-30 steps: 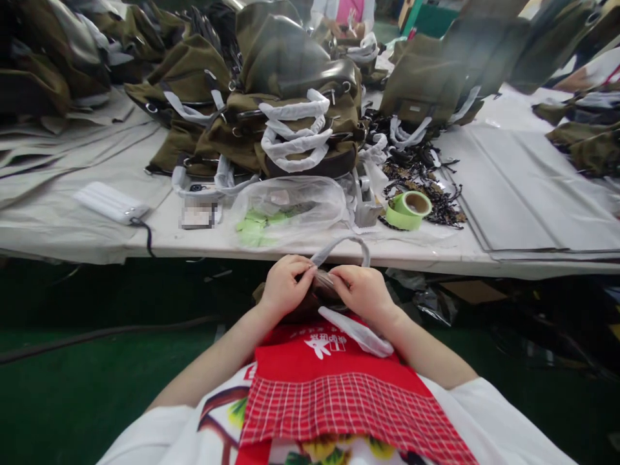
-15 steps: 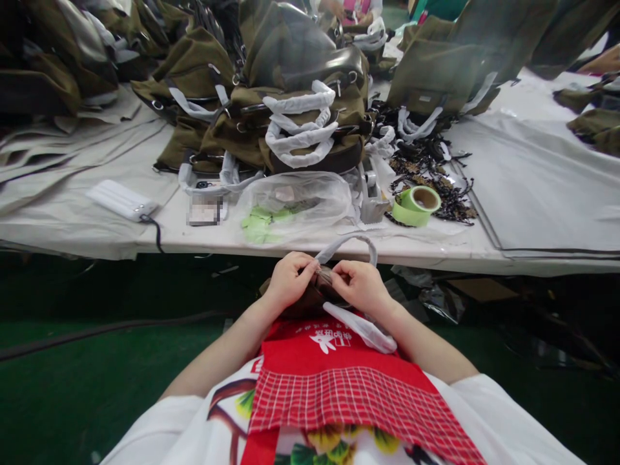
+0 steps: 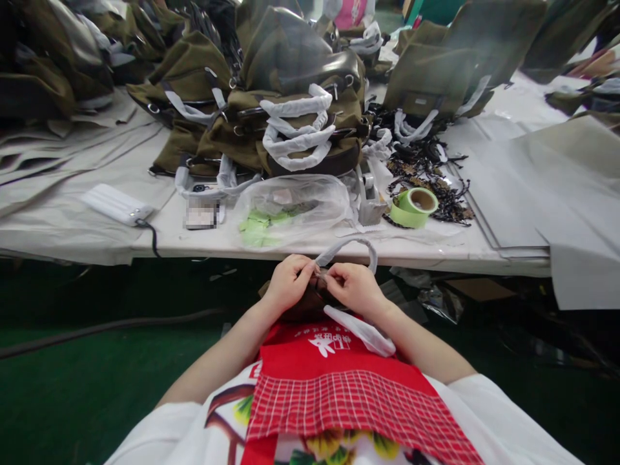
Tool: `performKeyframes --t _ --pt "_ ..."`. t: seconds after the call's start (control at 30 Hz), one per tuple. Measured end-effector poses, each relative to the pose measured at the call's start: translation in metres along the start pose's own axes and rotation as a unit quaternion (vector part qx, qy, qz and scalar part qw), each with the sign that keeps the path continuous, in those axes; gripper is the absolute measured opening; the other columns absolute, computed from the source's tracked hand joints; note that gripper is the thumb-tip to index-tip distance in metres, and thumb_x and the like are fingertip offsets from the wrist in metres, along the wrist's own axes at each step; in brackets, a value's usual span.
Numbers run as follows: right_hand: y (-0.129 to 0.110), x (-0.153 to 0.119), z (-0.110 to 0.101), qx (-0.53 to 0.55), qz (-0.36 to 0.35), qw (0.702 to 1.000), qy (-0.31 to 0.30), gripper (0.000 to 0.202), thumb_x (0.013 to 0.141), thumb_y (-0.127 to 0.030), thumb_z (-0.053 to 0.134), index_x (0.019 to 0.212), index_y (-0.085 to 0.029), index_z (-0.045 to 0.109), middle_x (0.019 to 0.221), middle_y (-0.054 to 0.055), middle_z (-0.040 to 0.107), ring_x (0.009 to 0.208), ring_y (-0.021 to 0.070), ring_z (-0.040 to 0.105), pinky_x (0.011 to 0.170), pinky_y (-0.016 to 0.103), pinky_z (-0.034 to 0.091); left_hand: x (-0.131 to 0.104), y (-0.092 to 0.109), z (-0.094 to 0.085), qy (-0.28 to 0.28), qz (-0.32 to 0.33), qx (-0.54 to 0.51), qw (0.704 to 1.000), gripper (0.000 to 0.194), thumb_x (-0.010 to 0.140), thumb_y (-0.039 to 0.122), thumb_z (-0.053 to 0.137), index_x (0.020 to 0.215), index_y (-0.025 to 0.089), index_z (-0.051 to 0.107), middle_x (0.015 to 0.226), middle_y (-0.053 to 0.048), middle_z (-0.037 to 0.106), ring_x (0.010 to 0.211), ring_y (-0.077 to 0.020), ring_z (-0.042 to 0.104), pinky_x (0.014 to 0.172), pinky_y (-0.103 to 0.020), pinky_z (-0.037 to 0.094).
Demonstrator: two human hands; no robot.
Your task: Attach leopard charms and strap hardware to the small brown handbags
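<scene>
A dark brown bag (image 3: 303,309) rests on my lap against the red apron, below the table's front edge. Its upper handle (image 3: 353,242), wrapped in pale film, arches up behind my hands, and another wrapped handle (image 3: 363,330) lies over the apron. My left hand (image 3: 292,279) is closed, thumb and fingertips pinching at the top of the bag. Close beside it, my right hand (image 3: 352,285) is closed too, its fingertips pinched at the same spot. Whatever small part lies between the fingertips is too small to make out.
Olive bags (image 3: 290,123) with wrapped handles are heaped on the table (image 3: 167,242). Nearer lie a clear plastic bag (image 3: 295,206) with green pieces, a green tape roll (image 3: 414,208), a white power bank (image 3: 116,203) and dark tassels (image 3: 436,174). A person (image 3: 349,13) is behind.
A pale sheet now hangs over the table's front edge at the right. My hands have barely shifted, my right fingertips now slightly closer to the left ones.
</scene>
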State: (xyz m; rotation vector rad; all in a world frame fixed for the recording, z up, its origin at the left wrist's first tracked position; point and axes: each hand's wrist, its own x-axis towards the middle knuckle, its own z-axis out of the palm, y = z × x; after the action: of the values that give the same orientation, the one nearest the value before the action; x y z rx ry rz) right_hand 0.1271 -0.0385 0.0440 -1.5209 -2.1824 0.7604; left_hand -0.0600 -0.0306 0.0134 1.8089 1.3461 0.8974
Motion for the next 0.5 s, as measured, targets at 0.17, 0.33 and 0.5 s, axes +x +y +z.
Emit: performKeyframes --t 0.17,0.33,0.5 --pt "-0.002 0.002 0.005 0.007 -0.009 1.000 -0.008 0.017 0.087 -0.024 0.059 0.073 -0.019 0.067 0.070 0.000 0.069 0.061 0.0124 0.056 0.059 0.025 0.033 -0.001 0.004 -0.005 -0.009 0.015 -0.004 1.000 0.017 0.086 0.025 0.058 0.075 0.020 0.070 0.089 -0.006 0.073 0.087 -0.0192 0.066 0.085 -0.034 0.052" --pt "0.002 0.005 0.006 0.029 0.015 0.999 -0.021 0.016 0.089 -0.026 0.060 0.078 -0.020 0.070 0.073 0.001 0.071 0.065 0.0141 0.059 0.061 0.025 0.036 0.001 0.002 -0.014 -0.047 0.026 -0.020 0.998 0.010 0.083 0.023 0.062 0.077 0.020 0.070 0.090 -0.005 0.073 0.087 -0.0188 0.066 0.086 -0.033 0.052" --pt "0.006 0.004 0.004 0.078 0.033 0.996 -0.031 0.013 0.087 -0.023 0.062 0.092 -0.019 0.073 0.073 0.001 0.071 0.062 0.0135 0.060 0.061 0.025 0.041 0.007 0.001 -0.018 -0.031 0.021 0.043 0.998 0.017 0.086 0.026 0.060 0.071 0.019 0.064 0.081 -0.004 0.070 0.079 -0.0182 0.063 0.078 -0.032 0.049"
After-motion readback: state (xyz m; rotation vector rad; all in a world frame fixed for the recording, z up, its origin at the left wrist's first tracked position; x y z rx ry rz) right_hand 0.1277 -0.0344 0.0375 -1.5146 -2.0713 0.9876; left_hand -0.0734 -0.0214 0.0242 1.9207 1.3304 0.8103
